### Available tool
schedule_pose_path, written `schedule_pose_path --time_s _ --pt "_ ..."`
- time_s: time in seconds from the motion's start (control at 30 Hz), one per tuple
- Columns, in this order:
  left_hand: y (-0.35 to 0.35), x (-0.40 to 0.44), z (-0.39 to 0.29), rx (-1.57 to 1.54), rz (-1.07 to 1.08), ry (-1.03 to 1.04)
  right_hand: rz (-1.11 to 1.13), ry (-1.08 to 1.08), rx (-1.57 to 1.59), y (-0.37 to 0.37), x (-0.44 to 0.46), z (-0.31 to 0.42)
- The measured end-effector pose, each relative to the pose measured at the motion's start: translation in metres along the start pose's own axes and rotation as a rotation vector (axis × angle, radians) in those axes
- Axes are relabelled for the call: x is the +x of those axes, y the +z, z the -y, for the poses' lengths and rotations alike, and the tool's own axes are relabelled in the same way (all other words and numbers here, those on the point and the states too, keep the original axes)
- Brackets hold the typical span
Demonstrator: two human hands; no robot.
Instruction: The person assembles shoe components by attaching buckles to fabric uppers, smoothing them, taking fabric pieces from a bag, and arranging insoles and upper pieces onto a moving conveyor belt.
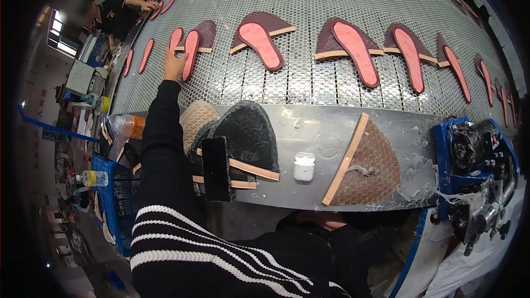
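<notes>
One pink sole (191, 58) lies on the mesh (303, 84), right at the left hand (175, 66), fingers parted, grip unclear; right hand (327, 221) half-hidden, can't tell; white case (303, 168), black slab (215, 169), brown piece (376, 152) clutter the surface (320, 122).

You are facing a passage over the metal ledge (287, 127) between the black upper (251, 135) and the brown upper (372, 160), with a white earbud case (303, 167) obstructing it, while pink insoles (191, 49) are crowding your left hand (175, 65) and a blue-framed machine (469, 179) is blocking the right end.
</notes>
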State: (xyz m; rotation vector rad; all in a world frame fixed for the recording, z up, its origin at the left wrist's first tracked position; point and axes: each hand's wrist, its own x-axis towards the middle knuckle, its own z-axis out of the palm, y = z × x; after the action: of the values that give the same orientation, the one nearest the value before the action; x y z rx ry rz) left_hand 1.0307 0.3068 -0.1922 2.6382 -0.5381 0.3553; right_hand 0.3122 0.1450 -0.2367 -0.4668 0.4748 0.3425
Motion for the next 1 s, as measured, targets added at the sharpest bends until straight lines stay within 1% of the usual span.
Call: schedule_pose_path --time_s 0.07,0.1,0.17,0.2,0.23,0.3,0.33,0.37,0.43,0.47,0.5,0.57,0.63,0.7,0.77,0.83,0.9,0.93,1.0 --pt "-0.010 -0.003 -0.012 -0.042 0.018 -0.079 0.009 -0.004 0.007 0.003 -0.002 0.000" --pt "-0.020 -0.004 -0.023 -0.060 -0.008 -0.078 0.018 -0.006 0.011 0.000 -0.005 -0.001" --pt "-0.033 0.014 -0.027 -0.091 -0.044 -0.069 0.044 -0.021 0.006 0.003 -0.005 -0.001" --pt "-0.033 0.024 -0.024 -0.090 -0.122 0.015 0.059 -0.039 -0.006 0.008 -0.003 -0.001" --pt "-0.045 0.024 -0.041 -0.186 -0.065 0.009 0.117 -0.060 -0.086 0.010 -0.003 0.002" --pt "-0.086 0.014 -0.118 -0.390 0.064 0.009 0.219 -0.116 -0.243 0.013 -0.007 0.007" --pt "-0.101 -0.003 -0.167 -0.520 0.180 0.082 0.143 0.023 -0.013 0.002 -0.011 0.004" --pt "-0.116 -0.014 -0.209 -0.652 0.316 0.165 0.140 0.009 0.003 -0.002 -0.012 0.001" --pt "-0.122 -0.032 -0.285 -0.689 0.394 0.306 0.185 -0.023 0.112 -0.012 -0.009 -0.011" --pt "-0.122 -0.051 -0.326 -0.709 0.410 0.391 0.289 -0.047 0.139 -0.026 -0.001 -0.025" --pt "-0.122 -0.071 -0.368 -0.655 0.458 0.463 0.336 -0.112 0.074 -0.026 0.001 -0.027" --pt "-0.130 -0.134 -0.462 -0.535 0.522 0.554 0.329 -0.205 0.029 -0.017 -0.016 -0.013" --pt "-0.127 -0.190 -0.533 -0.625 0.586 0.685 0.346 -0.236 0.097 -0.021 -0.019 -0.015" --pt "-0.122 -0.237 -0.591 -0.765 0.562 1.115 0.344 -0.267 0.133 -0.024 -0.023 -0.017" --pt "-0.117 -0.276 -0.643 -0.822 0.517 1.329 0.306 -0.303 0.143 -0.024 -0.030 -0.018" --pt "-0.096 -0.306 -0.688 -0.881 0.425 1.499 0.307 -0.337 0.164 -0.032 -0.040 -0.020" --pt "-0.083 -0.328 -0.717 -0.828 0.356 1.551 0.319 -0.370 0.176 -0.036 -0.040 -0.025" --pt "-0.076 -0.336 -0.731 -0.867 0.363 1.564 0.330 -0.385 0.172 -0.037 -0.039 -0.025" --pt "-0.066 -0.344 -0.739 -0.864 0.507 1.476 0.339 -0.399 0.177 -0.040 -0.041 -0.029"
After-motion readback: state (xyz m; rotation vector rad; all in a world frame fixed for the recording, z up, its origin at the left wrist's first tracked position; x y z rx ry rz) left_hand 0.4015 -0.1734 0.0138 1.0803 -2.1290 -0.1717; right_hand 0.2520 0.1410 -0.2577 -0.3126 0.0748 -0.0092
